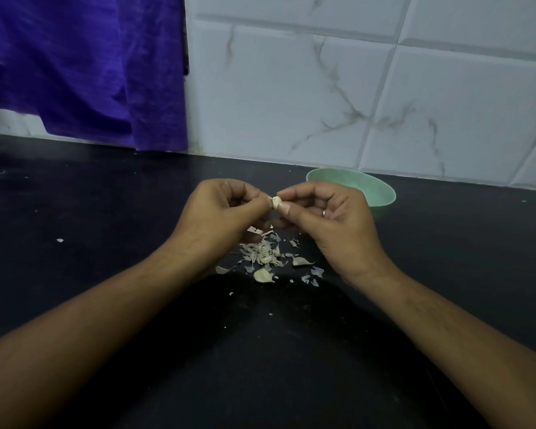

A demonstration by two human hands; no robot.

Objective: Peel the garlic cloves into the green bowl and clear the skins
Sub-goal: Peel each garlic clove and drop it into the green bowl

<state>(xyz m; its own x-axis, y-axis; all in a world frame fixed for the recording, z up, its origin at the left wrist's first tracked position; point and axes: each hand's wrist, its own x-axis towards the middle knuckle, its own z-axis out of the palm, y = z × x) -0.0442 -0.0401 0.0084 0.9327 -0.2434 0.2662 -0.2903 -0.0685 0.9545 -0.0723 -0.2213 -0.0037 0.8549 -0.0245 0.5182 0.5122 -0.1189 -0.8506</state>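
— Which step?
— Peeling. At centre frame the left hand (217, 209), above the loose skins (260, 257), pinches a garlic clove (276, 202) with curled fingers. The right hand (328, 215) pinches its other side.
— Next?
— Probably strip the remaining skin, then drop the clove into the green bowl (381, 196), right of centre behind that hand.

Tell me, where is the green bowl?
In the head view the green bowl sits right of centre on the black counter, just behind the right hand, near the tiled wall.

Head view, close, down over counter (106, 212)
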